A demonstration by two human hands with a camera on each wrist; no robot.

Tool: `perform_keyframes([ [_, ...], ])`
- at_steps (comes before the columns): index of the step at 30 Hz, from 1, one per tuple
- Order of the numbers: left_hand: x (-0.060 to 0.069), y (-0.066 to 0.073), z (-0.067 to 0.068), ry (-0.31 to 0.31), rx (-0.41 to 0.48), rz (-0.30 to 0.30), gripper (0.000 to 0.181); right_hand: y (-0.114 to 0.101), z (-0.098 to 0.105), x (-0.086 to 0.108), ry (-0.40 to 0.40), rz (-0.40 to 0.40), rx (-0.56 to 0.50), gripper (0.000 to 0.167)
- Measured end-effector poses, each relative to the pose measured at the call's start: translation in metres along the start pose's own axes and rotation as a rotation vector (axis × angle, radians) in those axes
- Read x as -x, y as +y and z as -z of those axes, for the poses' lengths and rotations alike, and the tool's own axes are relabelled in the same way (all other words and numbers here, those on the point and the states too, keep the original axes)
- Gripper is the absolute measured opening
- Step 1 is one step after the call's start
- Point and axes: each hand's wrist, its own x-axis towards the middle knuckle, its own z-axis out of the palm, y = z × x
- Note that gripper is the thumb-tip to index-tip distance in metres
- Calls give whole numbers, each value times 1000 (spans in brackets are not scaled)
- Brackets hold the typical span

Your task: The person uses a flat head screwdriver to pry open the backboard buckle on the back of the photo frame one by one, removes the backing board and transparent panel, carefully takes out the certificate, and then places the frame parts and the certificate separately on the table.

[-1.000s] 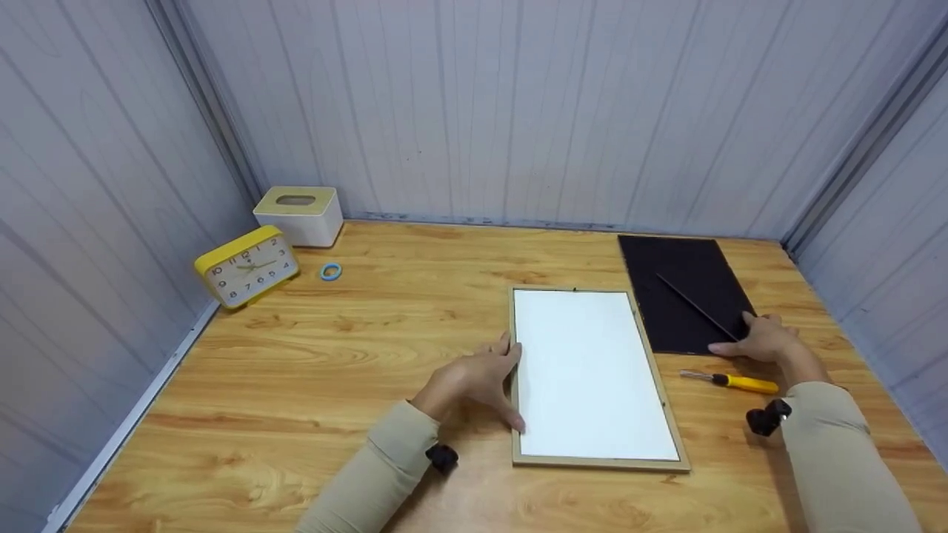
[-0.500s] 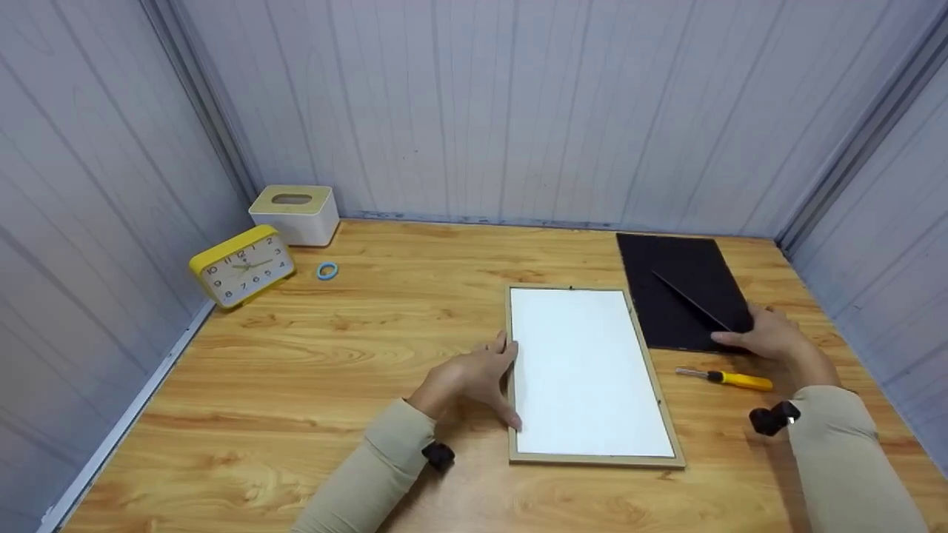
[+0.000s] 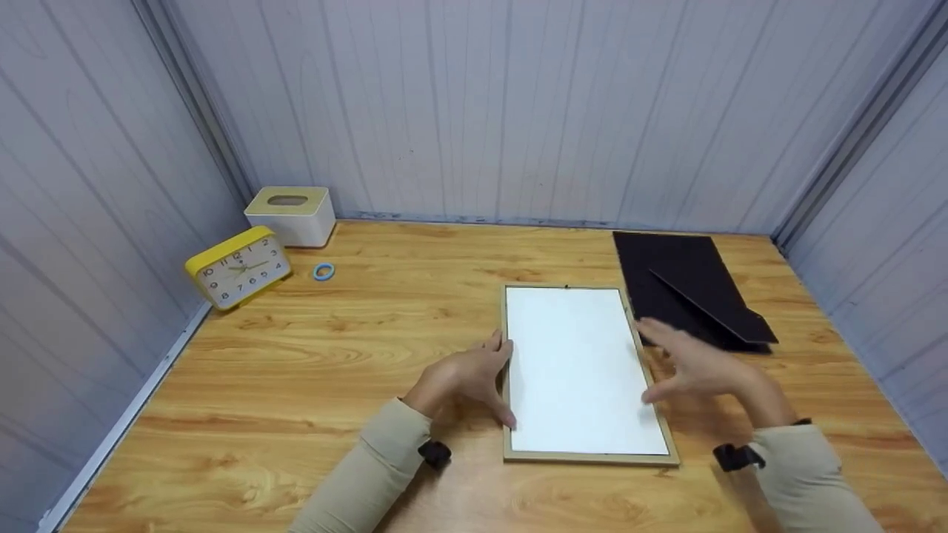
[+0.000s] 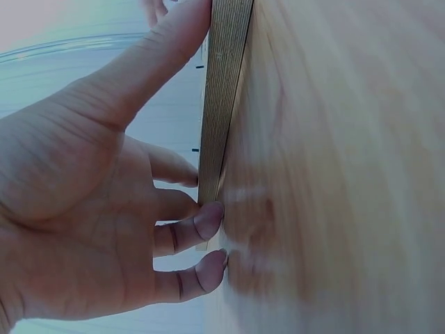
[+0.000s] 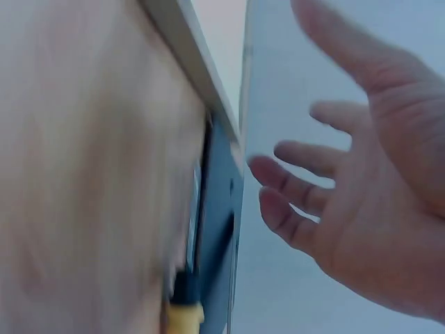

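Observation:
A wooden picture frame [image 3: 591, 459] lies on the table with a white panel [image 3: 576, 370] facing up inside it. My left hand [image 3: 468, 376] rests against the frame's left side, thumb and fingers spread along it; in the left wrist view its fingertips touch the wooden edge. Over the frame's right side hovers my right hand [image 3: 700, 368], fingers spread and holding nothing, slightly blurred. Behind it lies a black backing board [image 3: 663, 259] with a raised stand leg [image 3: 715, 307]. A yellow-handled screwdriver [image 5: 184, 313] shows in the right wrist view; my right hand hides it in the head view.
At the left stand a yellow alarm clock [image 3: 241, 270] and a white tissue box [image 3: 292, 222] with a wooden lid. A small blue ring [image 3: 324, 272] lies beside them. Panelled walls [image 3: 474, 111] close the table in at the back and both sides.
My right hand has left the backing board's stand leg, which now stands further out, and moved left to the frame's right side. The left hand has stayed at the frame.

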Motion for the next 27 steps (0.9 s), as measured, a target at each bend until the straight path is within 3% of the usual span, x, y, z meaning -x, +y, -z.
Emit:
perform_keyframes([
  [6, 1, -2, 2, -9, -9, -12, 135, -15, -20, -2, -129, -11, -26, 124],
  [17, 4, -4, 7, -33, -91, 28, 139, -22, -28, -5, -212, -53, -38, 131],
  [27, -3, -4, 3, 17, -40, 56, 135, -23, -31, -7, -247, -47, -24, 133],
])
